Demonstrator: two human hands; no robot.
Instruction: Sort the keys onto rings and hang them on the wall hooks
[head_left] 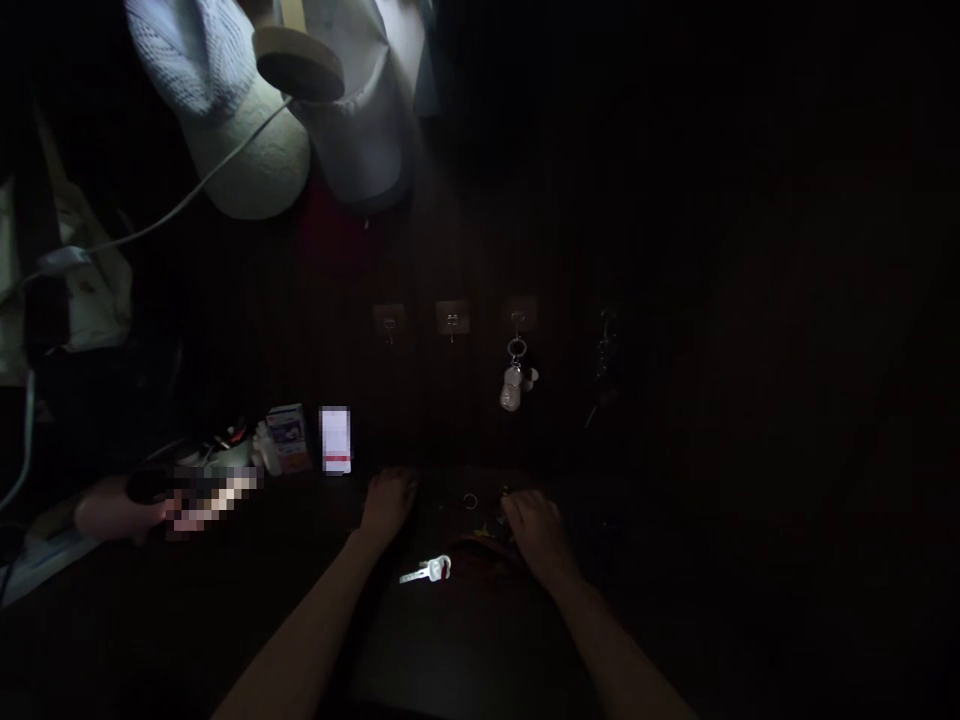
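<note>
The scene is very dark around both hands. My left hand (388, 497) rests on the dark tabletop, its fingertips lost in shadow. My right hand (534, 512) has its fingers curled down at a dark item with small yellow marks (484, 530), whose kind I cannot make out. Between the hands lies a small metal ring (470, 501). Closer to me, a bright silver key (427, 570) lies flat on the table, with a bit of red at its head. It is apart from both hands.
A lit phone (335, 440) stands by a small box (289, 438) at the back left. Keychains (512, 385) hang from wall hooks (452, 318). Caps (251, 150) and a round lamp (298, 65) are above, with a white cable (187, 195). A pink object (120, 508) sits left.
</note>
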